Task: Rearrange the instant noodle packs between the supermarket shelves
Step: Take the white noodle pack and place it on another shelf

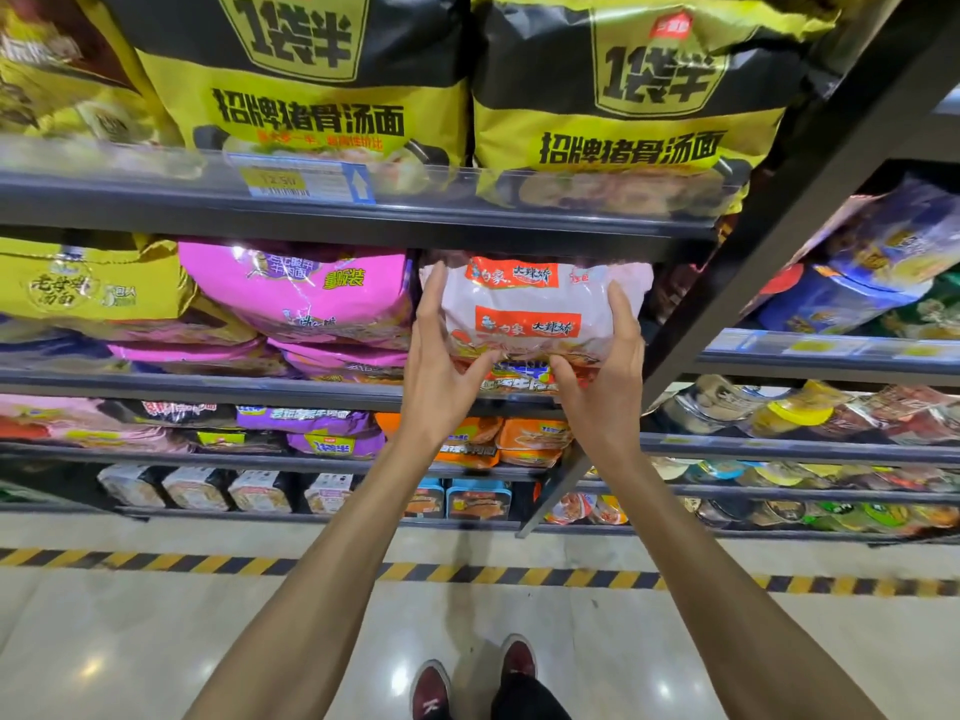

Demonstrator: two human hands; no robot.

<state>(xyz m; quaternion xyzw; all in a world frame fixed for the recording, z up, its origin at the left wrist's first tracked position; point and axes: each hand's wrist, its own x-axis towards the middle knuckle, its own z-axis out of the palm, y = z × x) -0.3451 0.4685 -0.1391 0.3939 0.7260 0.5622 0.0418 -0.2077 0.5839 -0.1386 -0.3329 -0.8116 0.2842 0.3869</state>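
Pale pink noodle pack going onto the second shelf

Both hands are gripping it: left hand [441, 356] and right hand [605, 366] clasping the pale pink pack [535, 309], resting atop stacked packs on the second shelf [208, 379]. Placement is looking nearly finished; release remaining.

Both hands [444, 356] [605, 371] raised, fingers [431, 288] spread

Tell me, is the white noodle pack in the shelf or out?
Partly in: white pack top sits under the upper shelf; both hands grip it.
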